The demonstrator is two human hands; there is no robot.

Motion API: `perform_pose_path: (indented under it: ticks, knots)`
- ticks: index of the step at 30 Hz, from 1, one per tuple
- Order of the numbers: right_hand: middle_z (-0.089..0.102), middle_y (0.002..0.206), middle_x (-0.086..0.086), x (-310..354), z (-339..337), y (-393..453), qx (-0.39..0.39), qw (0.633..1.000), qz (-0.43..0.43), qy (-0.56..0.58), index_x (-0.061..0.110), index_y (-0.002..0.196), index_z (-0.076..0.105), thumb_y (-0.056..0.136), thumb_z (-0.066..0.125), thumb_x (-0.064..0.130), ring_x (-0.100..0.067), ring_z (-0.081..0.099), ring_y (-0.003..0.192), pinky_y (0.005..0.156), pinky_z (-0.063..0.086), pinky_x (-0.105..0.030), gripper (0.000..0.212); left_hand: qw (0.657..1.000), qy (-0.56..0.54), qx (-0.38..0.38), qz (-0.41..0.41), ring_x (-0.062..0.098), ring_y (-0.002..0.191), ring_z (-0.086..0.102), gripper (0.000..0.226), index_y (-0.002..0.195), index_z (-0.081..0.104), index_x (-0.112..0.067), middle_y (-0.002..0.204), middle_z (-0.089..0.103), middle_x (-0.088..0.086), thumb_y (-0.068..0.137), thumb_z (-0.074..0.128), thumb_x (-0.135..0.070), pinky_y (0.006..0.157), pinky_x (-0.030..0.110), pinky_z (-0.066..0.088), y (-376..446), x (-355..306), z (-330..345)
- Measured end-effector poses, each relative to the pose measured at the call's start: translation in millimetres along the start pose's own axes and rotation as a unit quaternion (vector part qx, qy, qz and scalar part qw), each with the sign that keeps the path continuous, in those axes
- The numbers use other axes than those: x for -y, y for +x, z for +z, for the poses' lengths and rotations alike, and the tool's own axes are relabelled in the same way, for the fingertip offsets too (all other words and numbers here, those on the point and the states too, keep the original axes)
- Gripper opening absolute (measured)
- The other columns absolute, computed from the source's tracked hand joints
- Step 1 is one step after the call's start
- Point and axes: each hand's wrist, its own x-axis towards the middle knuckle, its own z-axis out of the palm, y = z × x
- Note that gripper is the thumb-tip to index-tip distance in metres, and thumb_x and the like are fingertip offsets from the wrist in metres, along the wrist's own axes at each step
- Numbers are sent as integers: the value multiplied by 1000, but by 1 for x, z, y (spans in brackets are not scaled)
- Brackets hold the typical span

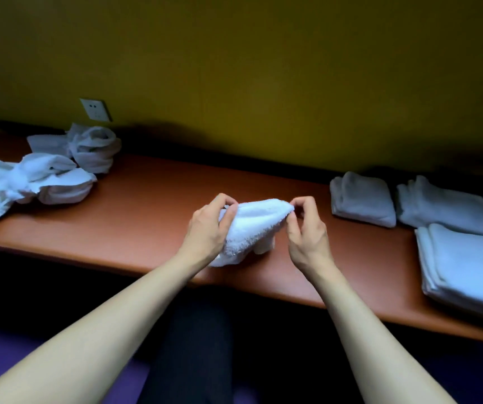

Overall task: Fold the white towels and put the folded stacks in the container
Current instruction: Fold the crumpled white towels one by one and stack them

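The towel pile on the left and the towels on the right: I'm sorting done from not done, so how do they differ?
The left towel pile is crumpled and twisted into loose heaps; the right towels are folded flat into neat rectangles. The left towel pile sprawls in uneven lumps, while the right towels sit as three separate tidy stacks. Both are white and lie on the brown table. Both hands, left hand and right hand, hold another towel between them.
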Motion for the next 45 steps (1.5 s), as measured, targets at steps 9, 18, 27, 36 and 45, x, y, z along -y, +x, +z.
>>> perform_pose_path:
  ticks: [9, 18, 27, 36, 45]
  knots:
    - [60, 86, 16, 61, -59, 35, -3, 997, -80, -1, 22, 99, 54, 101, 54, 27, -7, 55, 78, 76, 43, -26, 5, 999, -2, -41, -12, 18, 60, 46, 36, 75, 51, -20, 57, 48, -6, 98, 53, -48, 62, 37, 36, 46, -48, -53]
    - [68, 80, 17, 78, -108, 42, 109, 990, -47, -79, 31, 84, 67, 89, 68, 37, -3, 61, 79, 69, 46, -19, 9, 997, -45, -60, -3, 10, 53, 36, 51, 61, 36, -19, 55, 37, -5, 99, 53, -47, 56, 31, 31, 60, -84, -67]
    - [67, 69, 4, 11, -125, 113, 128, 962, 59, -233, 29, 74, 65, 79, 74, 23, -22, 64, 71, 66, 51, -36, 11, 980, 84, 172, 61, 6, 53, 40, 51, 64, 45, -17, 56, 47, -6, 77, 79, -52, 52, 27, 31, 119, -49, -80]
    - [73, 91, -11, -41, -156, 130, 114, 925, 125, -340, 29, 87, 74, 85, 74, 30, -36, 67, 93, 72, 49, -37, 3, 918, 323, 228, -22, 23, 73, 50, 31, 69, 49, -25, 69, 57, -7, 77, 74, -40, 59, 32, 33, 121, 22, -112]
    - [74, 93, -5, -23, -207, 50, -54, 973, 150, -167, 21, 104, 78, 86, 71, 19, -23, 70, 84, 72, 52, -24, 19, 957, 271, -5, -100, 38, 88, 57, 13, 87, 58, -23, 94, 48, 4, 83, 69, -18, 71, 46, 48, 50, 49, -172]
